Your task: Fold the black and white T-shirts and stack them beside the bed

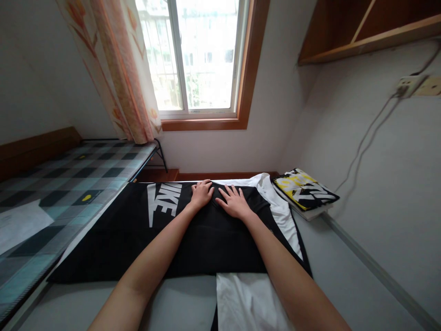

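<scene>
A black garment [113,239] with a large silver-grey NIKE print lies flat across a pale table [182,299]. My left hand [202,193] rests palm down near its far edge, just right of the print, fingers slightly apart. Beside it, my right hand [234,201] lies flat on the black cloth with its fingers spread. Neither hand grips anything. White cloth [280,209] shows beyond and to the right of the black part. A white piece of fabric [244,299] extends toward me at the near edge, partly under my right forearm.
Folded black, white and yellow clothing [305,188] sits at the table's far right. To the left is a bed with a checked cover [113,161] and a white paper [24,225]. A window [206,59], curtain [120,69], wooden shelf [372,37] and wall socket [409,86] surround the table.
</scene>
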Demonstrator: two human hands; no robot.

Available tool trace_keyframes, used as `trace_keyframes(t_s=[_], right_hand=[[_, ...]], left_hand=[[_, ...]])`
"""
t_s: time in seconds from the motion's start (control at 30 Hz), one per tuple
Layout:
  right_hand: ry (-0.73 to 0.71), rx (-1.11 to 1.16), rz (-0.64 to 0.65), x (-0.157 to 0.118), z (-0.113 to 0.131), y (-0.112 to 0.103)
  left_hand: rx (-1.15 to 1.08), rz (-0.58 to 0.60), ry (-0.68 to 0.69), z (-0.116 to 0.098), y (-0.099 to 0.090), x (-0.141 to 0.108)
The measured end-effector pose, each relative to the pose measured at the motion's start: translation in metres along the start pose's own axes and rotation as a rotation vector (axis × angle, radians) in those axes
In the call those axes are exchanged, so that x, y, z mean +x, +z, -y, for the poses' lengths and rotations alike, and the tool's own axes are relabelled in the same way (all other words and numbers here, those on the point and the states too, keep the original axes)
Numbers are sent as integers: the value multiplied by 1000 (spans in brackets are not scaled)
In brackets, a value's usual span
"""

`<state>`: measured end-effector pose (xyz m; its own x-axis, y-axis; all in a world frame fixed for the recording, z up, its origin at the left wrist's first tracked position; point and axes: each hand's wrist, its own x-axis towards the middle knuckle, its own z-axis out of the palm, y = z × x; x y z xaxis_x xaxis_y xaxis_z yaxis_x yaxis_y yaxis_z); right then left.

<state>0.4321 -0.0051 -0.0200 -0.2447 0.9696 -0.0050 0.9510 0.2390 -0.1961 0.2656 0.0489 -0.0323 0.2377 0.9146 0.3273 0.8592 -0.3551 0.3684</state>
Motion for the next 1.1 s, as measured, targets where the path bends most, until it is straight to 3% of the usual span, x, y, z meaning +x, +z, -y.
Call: trace_keyframes(t_s=[0.1, 0.27, 0.4, 0.67, 0.9, 1.1], right_hand=[[-15, 4, -19, 1, -6, 1], [-39, -6, -39, 2, -20, -1], [27, -25, -48, 1, -21, -1], [334, -41, -50, -1, -18, -1], [386, -55, -29, -1, -30, -3], [391, -70, -34, -1, -30, -2]], left_hand=[[51, -38, 142, -9, -3, -6], [108, 114, 264, -14, -3, -9], [154, 162, 250, -14, 0, -9], [189, 206, 221, -12, 4, -8], [205, 186, 123, 1, -2, -4], [193, 144, -40, 28, -13, 0]])
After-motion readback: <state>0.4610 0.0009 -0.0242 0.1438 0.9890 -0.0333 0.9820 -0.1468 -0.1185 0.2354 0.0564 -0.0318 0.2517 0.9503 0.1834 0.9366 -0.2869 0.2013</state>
